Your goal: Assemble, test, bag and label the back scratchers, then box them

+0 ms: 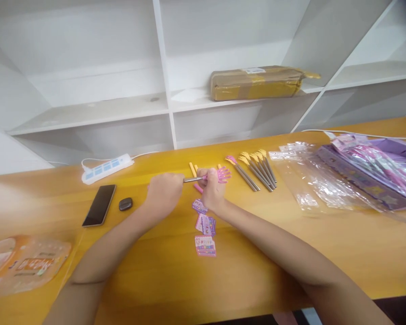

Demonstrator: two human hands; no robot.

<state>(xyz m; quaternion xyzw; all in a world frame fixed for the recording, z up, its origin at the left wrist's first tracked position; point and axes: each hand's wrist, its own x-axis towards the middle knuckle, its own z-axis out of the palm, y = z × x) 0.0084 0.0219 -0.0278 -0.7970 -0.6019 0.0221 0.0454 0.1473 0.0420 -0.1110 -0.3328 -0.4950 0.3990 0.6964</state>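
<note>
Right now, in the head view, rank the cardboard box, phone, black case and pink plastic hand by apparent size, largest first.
1. Cardboard box
2. Phone
3. Black case and pink plastic hand: too alike to rank.

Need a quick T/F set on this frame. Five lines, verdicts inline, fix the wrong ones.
1. The right hand grips the pink-tipped rod close to its hand-shaped end. True.
2. The left hand lies flat and off the rod. False: the left hand is closed around the metal part of the rod.
3. The phone lies to the left of the small black case. True.
4. The taped cardboard box sits on the tabletop. False: the cardboard box is on a shelf behind it.
5. The power strip is white with blue sections. True.
</note>
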